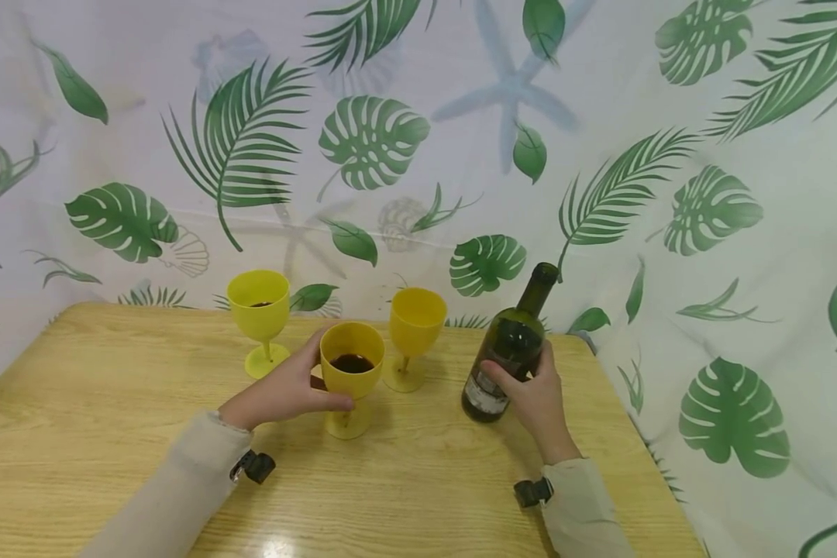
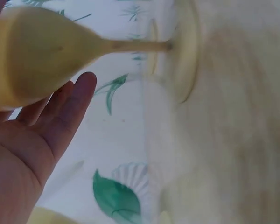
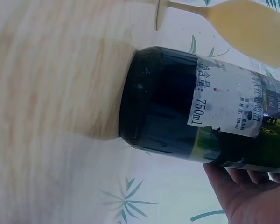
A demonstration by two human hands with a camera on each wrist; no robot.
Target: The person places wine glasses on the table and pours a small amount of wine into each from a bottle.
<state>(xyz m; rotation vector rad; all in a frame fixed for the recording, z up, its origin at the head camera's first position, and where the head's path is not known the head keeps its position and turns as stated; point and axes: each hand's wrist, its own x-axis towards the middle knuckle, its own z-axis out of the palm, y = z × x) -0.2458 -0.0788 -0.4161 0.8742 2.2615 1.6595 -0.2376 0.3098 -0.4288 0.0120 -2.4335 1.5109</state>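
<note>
My left hand [image 1: 289, 391] holds a yellow goblet [image 1: 352, 337] by its bowl, thumb in front and fingers behind. Dark liquid lies in that goblet. In the left wrist view, the goblet's bowl [image 2: 42, 53] sits against the fingers, above a thin stem and round foot. With the right hand [image 1: 540, 399] I grip a dark green wine bottle [image 1: 512, 345] round its body. The bottle's neck points up and its base is at the tabletop; a torn white label [image 3: 228, 98] shows in the right wrist view. Part of the right hand is hidden behind the bottle.
A lighter yellow goblet [image 1: 260, 306] with some dark liquid stands at the back left. Between the held goblet and the bottle, further back, stands another yellow goblet [image 1: 418, 318]. The wooden table [image 1: 404, 496] ends at a leaf-patterned cloth [image 1: 418, 209].
</note>
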